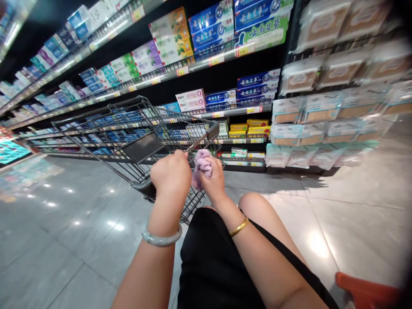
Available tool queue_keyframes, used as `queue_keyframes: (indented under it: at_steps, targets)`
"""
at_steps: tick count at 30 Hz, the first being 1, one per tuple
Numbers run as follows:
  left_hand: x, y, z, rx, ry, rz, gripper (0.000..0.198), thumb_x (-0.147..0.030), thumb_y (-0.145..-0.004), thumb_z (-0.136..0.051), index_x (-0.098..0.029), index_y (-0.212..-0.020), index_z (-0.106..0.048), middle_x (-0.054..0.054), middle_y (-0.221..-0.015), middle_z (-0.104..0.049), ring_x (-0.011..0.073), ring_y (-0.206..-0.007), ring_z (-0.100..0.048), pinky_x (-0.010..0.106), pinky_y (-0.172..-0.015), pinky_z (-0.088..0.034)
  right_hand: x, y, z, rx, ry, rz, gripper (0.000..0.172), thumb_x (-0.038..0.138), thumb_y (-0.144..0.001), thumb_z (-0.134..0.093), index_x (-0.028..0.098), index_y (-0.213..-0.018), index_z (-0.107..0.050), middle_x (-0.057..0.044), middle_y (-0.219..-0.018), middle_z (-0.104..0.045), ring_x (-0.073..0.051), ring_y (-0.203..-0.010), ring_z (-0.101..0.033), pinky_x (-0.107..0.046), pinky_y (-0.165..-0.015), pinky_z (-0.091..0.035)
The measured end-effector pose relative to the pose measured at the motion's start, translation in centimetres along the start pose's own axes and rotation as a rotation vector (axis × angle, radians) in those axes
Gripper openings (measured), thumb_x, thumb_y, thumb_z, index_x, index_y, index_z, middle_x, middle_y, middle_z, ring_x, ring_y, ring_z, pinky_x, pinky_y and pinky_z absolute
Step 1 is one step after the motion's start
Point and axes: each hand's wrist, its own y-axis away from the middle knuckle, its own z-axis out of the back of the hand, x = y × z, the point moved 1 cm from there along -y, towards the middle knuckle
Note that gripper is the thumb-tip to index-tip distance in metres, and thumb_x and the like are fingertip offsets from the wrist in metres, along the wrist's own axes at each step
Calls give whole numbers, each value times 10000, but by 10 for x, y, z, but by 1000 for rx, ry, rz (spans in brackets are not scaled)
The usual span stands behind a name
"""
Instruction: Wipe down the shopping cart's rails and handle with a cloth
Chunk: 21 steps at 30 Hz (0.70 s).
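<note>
A grey wire shopping cart (146, 148) stands in front of me, with a dark panel (143, 147) on its side. My left hand (170, 174) is closed in a fist around a thin metal bar of the cart (197, 141); a pale stone bangle (162, 239) circles that wrist. Bunched in my right hand (215, 180) is a light purple cloth (202, 165), held close to the same bar. Whether the cloth touches the bar, I cannot tell. A gold bangle (239, 227) sits on my right wrist.
Shelves (193, 66) of boxed toothpaste run along the far side. To the right, clear bags (302, 77) of packaged goods hang in rows. An orange-red object (367, 289) is at the lower right. Grey tiles (80, 227) cover the floor.
</note>
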Motion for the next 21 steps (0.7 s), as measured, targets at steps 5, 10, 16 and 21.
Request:
queue_keyframes:
  at_steps: [5,10,16,21]
  targets:
    - [0,0,-1,-11,9,-4,503,-324,-1048,-205,-122,-1017,-664,198,-877,-745,313,-861,-744,335,-667,-471,-14,4,2,-151,77,-143,425,181,-762,-575,218,-1186,-587,-100,-1190,-626,-247,-1150,-590,-454,-1053,-492]
    - [-1,-1,-1,-8,-3,-7,503,-326,-1049,-195,-129,-1004,-656,191,-885,-745,318,-866,-744,344,-662,-475,9,9,-5,90,67,198,432,181,-804,-595,263,-1228,-584,-78,-1218,-624,-227,-1177,-596,-399,-1023,-523]
    - [-1,-2,-1,12,5,12,471,-330,-1051,-228,-135,-1022,-656,179,-899,-749,295,-875,-744,331,-687,-482,-21,12,5,-99,199,31,372,192,-820,-566,216,-1190,-586,-115,-1165,-627,-253,-1137,-600,-453,-1013,-529]
    - [-1,-2,1,3,17,-2,474,-330,-1052,-220,-128,-1001,-646,189,-892,-746,311,-890,-746,340,-685,-494,4,12,5,108,182,229,438,207,-836,-609,246,-1271,-574,-105,-1244,-614,-239,-1182,-598,-391,-1008,-540]
